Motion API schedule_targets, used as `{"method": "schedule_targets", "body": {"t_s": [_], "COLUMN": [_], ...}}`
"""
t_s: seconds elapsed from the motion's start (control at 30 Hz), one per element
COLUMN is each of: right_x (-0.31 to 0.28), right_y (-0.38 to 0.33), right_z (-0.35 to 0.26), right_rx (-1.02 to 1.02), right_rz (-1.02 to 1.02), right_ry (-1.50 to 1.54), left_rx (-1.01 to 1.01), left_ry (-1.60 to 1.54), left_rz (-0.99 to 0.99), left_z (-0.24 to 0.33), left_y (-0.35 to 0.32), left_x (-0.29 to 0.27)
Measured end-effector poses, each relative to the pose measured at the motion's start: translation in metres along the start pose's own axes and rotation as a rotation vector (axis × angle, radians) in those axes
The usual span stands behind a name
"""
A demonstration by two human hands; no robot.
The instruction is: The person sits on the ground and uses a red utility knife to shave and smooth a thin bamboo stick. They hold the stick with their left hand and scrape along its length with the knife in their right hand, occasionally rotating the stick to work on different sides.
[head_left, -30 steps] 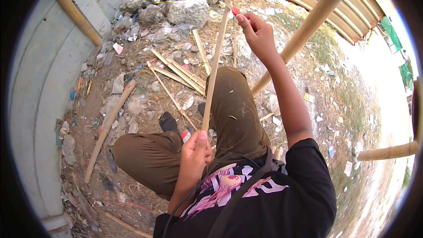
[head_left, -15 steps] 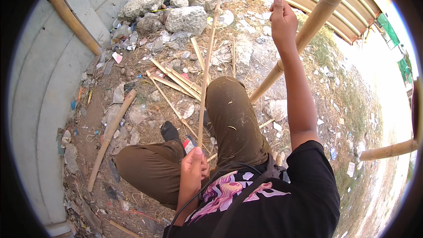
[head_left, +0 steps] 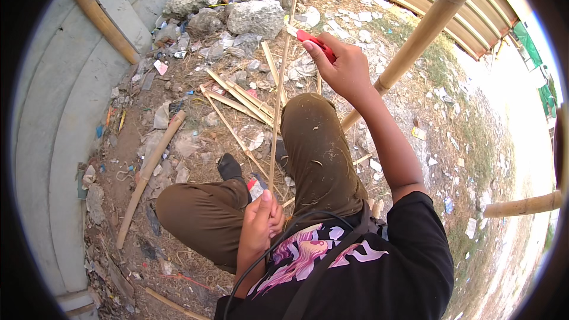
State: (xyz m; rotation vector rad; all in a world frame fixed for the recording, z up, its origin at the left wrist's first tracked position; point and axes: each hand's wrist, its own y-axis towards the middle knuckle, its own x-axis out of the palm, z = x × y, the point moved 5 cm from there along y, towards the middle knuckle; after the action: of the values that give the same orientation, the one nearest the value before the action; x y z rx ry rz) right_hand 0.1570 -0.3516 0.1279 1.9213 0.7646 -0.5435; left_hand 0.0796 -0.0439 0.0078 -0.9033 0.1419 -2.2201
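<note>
My left hand (head_left: 259, 220), close to my lap, is wrapped round the lower end of a long thin bamboo strip (head_left: 277, 124). The strip rises away from me past my knee toward the rocks. In my right hand (head_left: 345, 65) is a red-handled utility knife (head_left: 314, 45), held out beyond the knee. Its pale blade meets or overlaps the upper part of the strip; whether it touches cannot be made out. Several split bamboo pieces (head_left: 243, 102) lie on the ground ahead of my legs.
A thick bamboo pole (head_left: 409, 53) slants up on the right, close to my right forearm. Rocks (head_left: 256, 19) are heaped at the far wall. A bamboo length (head_left: 151, 172) lies left beside a grey wall (head_left: 71, 106). Another bamboo pole (head_left: 521, 204) juts in at right.
My right hand has come down and left with the knife, from high at the upper right to the strip's upper part. The left hand keeps its hold on the strip.
</note>
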Motion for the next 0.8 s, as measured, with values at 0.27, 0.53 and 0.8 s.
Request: {"method": "schedule_targets", "body": {"t_s": [0.27, 0.53, 0.8], "right_x": [-0.023, -0.040, 0.010], "right_y": [0.022, 0.053, 0.051], "right_z": [0.009, 0.022, 0.038], "right_rx": [0.020, 0.106, 0.619], "right_rz": [-0.016, -0.006, -0.487], "right_ry": [-0.093, -0.261, 0.941], "left_rx": [0.035, 0.047, 0.031], "left_ry": [0.015, 0.092, 0.002], "left_rz": [-0.044, -0.022, 0.007], "left_z": [-0.004, -0.001, -0.002], "left_y": [-0.001, -0.007, -0.003], "left_x": [0.002, 0.010, 0.000]}}
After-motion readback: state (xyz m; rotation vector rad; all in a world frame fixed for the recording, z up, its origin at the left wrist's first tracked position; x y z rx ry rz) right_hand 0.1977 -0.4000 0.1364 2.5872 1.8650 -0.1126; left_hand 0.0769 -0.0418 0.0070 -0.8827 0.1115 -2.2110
